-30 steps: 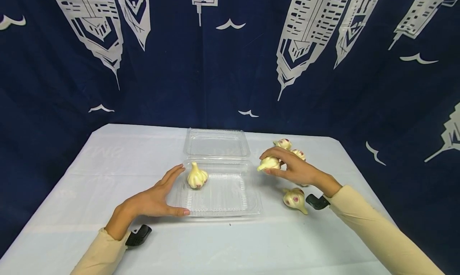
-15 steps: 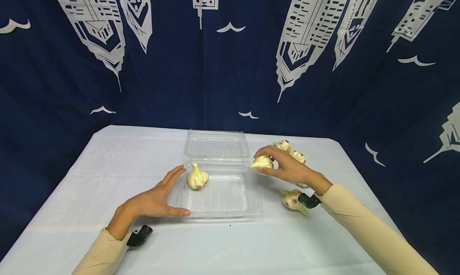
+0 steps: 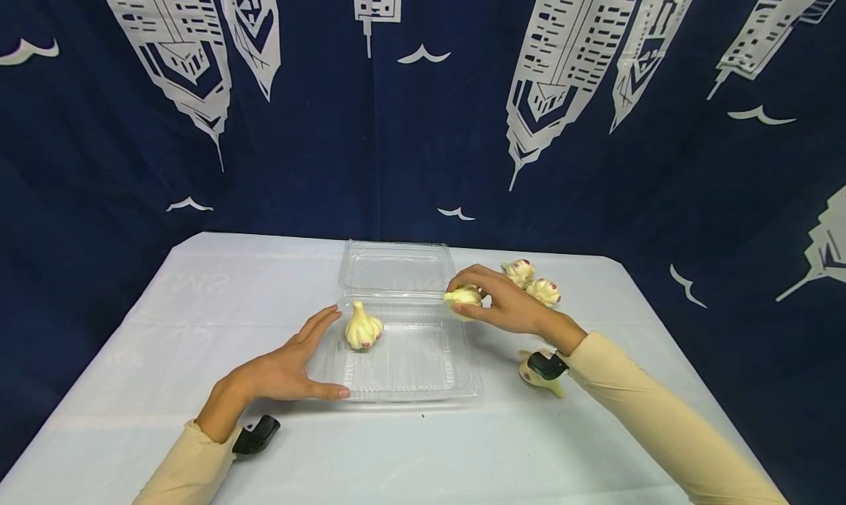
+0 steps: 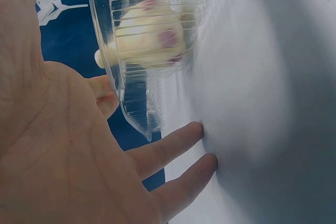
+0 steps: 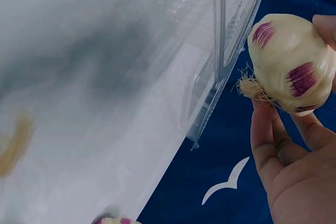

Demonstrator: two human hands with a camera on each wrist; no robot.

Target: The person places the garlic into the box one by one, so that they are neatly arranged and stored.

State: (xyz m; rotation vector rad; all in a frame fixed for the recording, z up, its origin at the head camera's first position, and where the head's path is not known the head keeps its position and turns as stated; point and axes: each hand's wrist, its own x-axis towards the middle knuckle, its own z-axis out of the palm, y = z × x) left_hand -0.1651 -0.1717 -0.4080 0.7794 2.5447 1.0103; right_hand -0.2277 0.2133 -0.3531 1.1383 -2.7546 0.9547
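A clear plastic container [image 3: 410, 396] lies on the table with its lid [image 3: 399, 269] folded back behind it. One garlic bulb [image 3: 363, 327] stands inside at the left, seen through the clear wall in the left wrist view [image 4: 149, 35]. The left hand [image 3: 284, 365] is spread along the container's left side, thumb at the front corner, two fingertips on the table. Over the container's back right corner, the right hand [image 3: 505, 303] holds a second bulb [image 3: 464, 297] between thumb and fingers. In the right wrist view this bulb [image 5: 291, 64] shows purple patches and roots.
Two garlic bulbs [image 3: 518, 271] [image 3: 544, 291] lie behind the right hand. Another bulb [image 3: 529, 373] sits nearer the front, partly hidden by the black wrist camera [image 3: 548, 365]. A dark blue cloth [image 3: 396, 138] with white prints hangs behind the white table [image 3: 423, 461].
The right hand has moved left with its garlic bulb, from beside the other bulbs to over the container's right edge. The left hand has stayed in place.
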